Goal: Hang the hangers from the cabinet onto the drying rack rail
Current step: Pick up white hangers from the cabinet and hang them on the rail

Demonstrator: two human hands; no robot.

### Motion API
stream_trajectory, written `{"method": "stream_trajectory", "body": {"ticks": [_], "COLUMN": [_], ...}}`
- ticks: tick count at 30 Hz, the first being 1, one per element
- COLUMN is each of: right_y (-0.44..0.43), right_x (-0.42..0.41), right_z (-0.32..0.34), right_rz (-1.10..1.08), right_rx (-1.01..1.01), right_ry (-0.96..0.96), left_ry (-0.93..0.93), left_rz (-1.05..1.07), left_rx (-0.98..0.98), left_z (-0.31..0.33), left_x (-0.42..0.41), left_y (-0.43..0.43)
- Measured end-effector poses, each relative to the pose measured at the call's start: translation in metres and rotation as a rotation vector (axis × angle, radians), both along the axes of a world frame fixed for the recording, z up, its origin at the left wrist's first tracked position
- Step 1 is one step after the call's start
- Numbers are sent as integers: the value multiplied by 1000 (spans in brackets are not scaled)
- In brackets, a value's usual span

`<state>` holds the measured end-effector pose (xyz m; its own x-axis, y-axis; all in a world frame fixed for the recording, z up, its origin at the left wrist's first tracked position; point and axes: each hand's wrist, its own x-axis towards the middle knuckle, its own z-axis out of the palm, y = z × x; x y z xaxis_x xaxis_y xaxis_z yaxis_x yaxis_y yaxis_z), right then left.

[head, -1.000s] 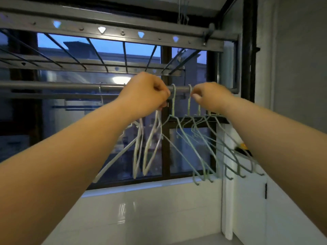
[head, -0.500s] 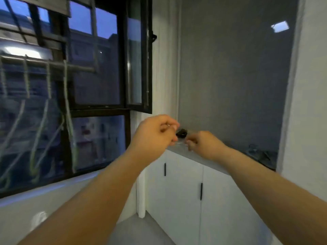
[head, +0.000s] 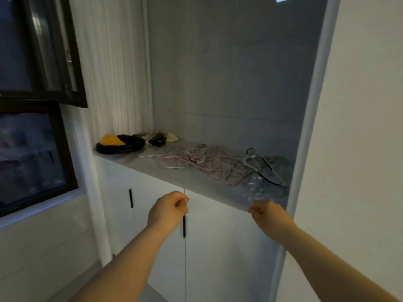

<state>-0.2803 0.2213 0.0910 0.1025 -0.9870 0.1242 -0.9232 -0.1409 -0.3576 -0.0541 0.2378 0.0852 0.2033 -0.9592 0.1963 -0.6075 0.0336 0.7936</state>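
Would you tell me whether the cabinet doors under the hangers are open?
No, both cabinet doors sit closed below the top where the hangers lie.

Left forearm (head: 122, 267): bare, rising from the lower edge toward centre. Left hand (head: 166, 212): back to the camera, fingers curled into a loose fist, thumb laid on the forefinger (nothing visible in the grip). Right forearm (head: 322, 258): bare, entering from the lower right corner. Right hand (head: 269, 215): knuckles up, fingers bent under, blurred; grip undeterminable. Hands level, well apart.
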Motion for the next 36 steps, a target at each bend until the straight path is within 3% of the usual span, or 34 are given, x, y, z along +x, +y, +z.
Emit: {"method": "stream_trajectory", "body": {"ticks": [5,9,12,21,30,36], "right_y": [-95,-167,-205,-248,-252,-253], "right_x": [26,40,34,39,38,35], "right_z": [-40,-53,-62,-75,-83,-84], "right_rz": [-96,-180,-207,-242,-244,-290], "right_rx": [53,-46,-71,-29,-34,33], "right_ry": [-47,-23,81,210,149,192], "left_ry": [-102,-139,-115,91,695,742], "left_rz": [-34,-62,-70,25,57,90], "left_rx": [65,113,122,69,317,357], "left_z": [-25,-40,-50,-40,-46,-47], "left_x": [5,25,37,52,19,12], "left_y": [-118,-205,-253,-361,-407,-413]}}
